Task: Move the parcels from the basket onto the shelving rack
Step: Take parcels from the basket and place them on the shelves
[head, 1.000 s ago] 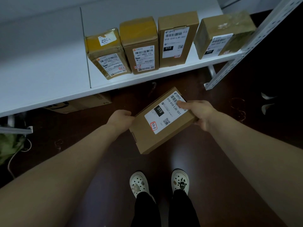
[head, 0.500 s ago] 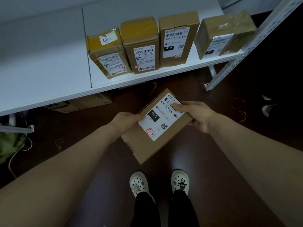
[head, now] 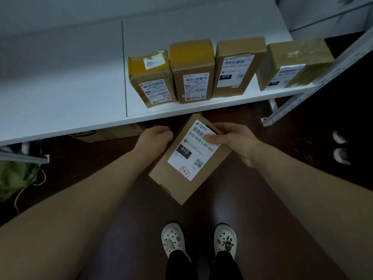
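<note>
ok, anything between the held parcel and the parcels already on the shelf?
Head view: only the shelf's bare white front strip separates the held parcel from the four shelved parcels.

Dim, bluish light leaves the floor [head: 302,199] nearly black save one soft reflection, distant labels blur, and wide-angle distortion bends the shelf [head: 60,87] edges.
</note>
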{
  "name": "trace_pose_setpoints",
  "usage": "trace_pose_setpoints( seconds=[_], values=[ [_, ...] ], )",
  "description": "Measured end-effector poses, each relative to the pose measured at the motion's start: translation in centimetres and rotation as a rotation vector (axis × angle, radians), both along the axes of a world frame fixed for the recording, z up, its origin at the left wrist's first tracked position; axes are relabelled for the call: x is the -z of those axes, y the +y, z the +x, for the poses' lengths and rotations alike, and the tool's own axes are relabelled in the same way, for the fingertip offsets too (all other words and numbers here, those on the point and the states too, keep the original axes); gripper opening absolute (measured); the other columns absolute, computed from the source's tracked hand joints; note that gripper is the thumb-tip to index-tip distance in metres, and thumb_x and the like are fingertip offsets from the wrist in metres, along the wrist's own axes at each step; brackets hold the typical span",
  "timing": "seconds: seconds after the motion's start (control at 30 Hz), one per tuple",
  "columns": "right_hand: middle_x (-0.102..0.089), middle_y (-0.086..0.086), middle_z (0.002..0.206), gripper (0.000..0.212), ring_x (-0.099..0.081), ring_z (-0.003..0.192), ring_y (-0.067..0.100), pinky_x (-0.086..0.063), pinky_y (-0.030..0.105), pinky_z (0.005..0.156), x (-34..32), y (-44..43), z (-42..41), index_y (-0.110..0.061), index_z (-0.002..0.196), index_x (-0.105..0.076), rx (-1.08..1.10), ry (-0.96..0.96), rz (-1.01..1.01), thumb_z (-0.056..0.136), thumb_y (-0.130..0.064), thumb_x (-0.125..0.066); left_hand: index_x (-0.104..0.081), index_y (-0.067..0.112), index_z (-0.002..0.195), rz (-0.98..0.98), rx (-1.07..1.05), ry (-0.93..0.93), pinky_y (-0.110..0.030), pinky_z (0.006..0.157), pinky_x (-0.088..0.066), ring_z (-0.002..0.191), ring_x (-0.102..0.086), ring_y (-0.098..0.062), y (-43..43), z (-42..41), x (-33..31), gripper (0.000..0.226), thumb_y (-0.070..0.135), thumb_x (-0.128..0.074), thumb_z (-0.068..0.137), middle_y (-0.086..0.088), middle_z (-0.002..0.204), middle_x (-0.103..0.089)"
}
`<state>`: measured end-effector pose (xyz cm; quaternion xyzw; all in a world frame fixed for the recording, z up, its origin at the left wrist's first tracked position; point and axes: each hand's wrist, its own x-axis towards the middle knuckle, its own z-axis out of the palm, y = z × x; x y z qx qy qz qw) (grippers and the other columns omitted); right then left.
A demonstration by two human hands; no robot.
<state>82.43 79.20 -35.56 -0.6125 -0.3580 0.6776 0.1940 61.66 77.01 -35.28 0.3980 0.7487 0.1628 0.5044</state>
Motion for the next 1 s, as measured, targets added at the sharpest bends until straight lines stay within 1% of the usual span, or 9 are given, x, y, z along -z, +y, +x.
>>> trace_pose_setpoints(
  seconds=[0.07,0.1,0.2,0.3,0.43,0.63,0.7,0.8,1.0],
  values=[
    [-0.07,0.0,0.097,0.048,-0.066,0.086,0.011,-0.051,0.018,0.07,0.3,0.7,-1.0,-0.017,0.115,-0.062,-0.014,-0.044,0.049,0.072,-0.01,-0.081,-0.054,0.018,0.13,0.121,0.218,0.455,-0.035,0.099,-0.041,0.123,-0.047,-0.025,1.2,-1.8,0.3,0.044,0.019,-0.056,0.087,-0.005,0.131,-0.055],
    [-0.069,0.0,0.099,0.051,-0.066,0.086,0.01,-0.049,0.016,0.066,0.4,1.1,-1.6,-0.017,0.117,-0.061,-0.022,-0.059,0.07,0.072,-0.009,-0.081,-0.046,0.017,0.139,0.195,0.302,0.643,-0.039,0.108,-0.034,0.134,-0.035,-0.028,2.1,-2.6,0.2,0.055,0.022,-0.059,0.086,-0.01,0.143,-0.044],
    [-0.069,0.002,0.105,0.051,-0.065,0.091,0.011,-0.049,0.016,0.069,1.1,2.6,-3.1,-0.015,0.119,-0.063,-0.065,-0.1,0.14,0.071,-0.009,-0.081,-0.024,0.018,0.149,0.284,0.384,0.92,-0.046,0.118,-0.006,0.146,0.003,-0.033,5.8,-4.5,-0.2,0.081,0.03,-0.068,0.082,-0.013,0.158,-0.01],
    [-0.069,-0.001,0.102,0.047,-0.064,0.09,0.008,-0.05,0.018,0.074,1.9,3.9,-4.7,-0.017,0.115,-0.066,-0.067,-0.114,0.183,0.071,-0.011,-0.082,-0.01,0.019,0.151,0.265,0.421,0.962,-0.054,0.115,0.003,0.145,0.015,-0.035,10.0,-5.7,-0.4,0.101,0.036,-0.075,0.076,-0.013,0.159,0.007],
    [-0.07,-0.006,0.096,0.037,-0.065,0.091,0.009,-0.051,0.022,0.079,3.4,5.0,-6.5,-0.02,0.104,-0.068,-0.042,-0.121,0.204,0.071,-0.012,-0.082,0.0,0.017,0.152,0.181,0.485,0.922,-0.058,0.113,0.004,0.144,0.017,-0.037,14.3,-7.0,-0.2,0.12,0.037,-0.084,0.068,-0.015,0.159,0.011],
    [-0.068,-0.011,0.093,0.042,-0.062,0.086,0.001,-0.049,0.016,0.074,5.3,5.7,-8.1,-0.022,0.109,-0.067,-0.049,-0.135,0.198,0.072,-0.013,-0.082,0.003,0.016,0.152,0.175,0.567,0.852,-0.063,0.112,-0.007,0.145,0.013,-0.037,17.4,-8.4,1.2,0.12,0.031,-0.083,0.07,-0.013,0.159,0.002],
    [-0.069,-0.008,0.095,0.043,-0.065,0.088,0.005,-0.05,0.018,0.077,5.8,5.8,-8.5,-0.02,0.11,-0.067,-0.04,-0.152,0.195,0.071,-0.014,-0.083,0.001,0.018,0.152,0.198,0.603,0.833,-0.063,0.111,-0.016,0.145,0.003,-0.038,18.1,-9.0,1.6,0.117,0.031,-0.082,0.07,-0.015,0.156,-0.011],
    [-0.071,-0.006,0.096,0.044,-0.066,0.092,0.009,-0.051,0.022,0.083,6.4,6.0,-9.2,-0.02,0.11,-0.068,-0.027,-0.166,0.186,0.069,-0.013,-0.084,-0.004,0.018,0.153,0.253,0.671,0.831,-0.053,0.108,-0.029,0.137,-0.018,-0.039,18.6,-9.7,1.7,0.109,0.025,-0.079,0.074,-0.022,0.144,-0.025],
    [-0.071,-0.003,0.099,0.048,-0.066,0.092,0.011,-0.047,0.017,0.073,6.5,5.9,-10.9,-0.015,0.115,-0.067,-0.04,-0.154,0.168,0.07,-0.011,-0.083,-0.007,0.017,0.153,0.212,0.621,0.806,-0.048,0.106,-0.034,0.136,-0.021,-0.039,17.1,-12.8,1.5,0.105,0.014,-0.077,0.075,-0.022,0.144,-0.023]
  ],
)
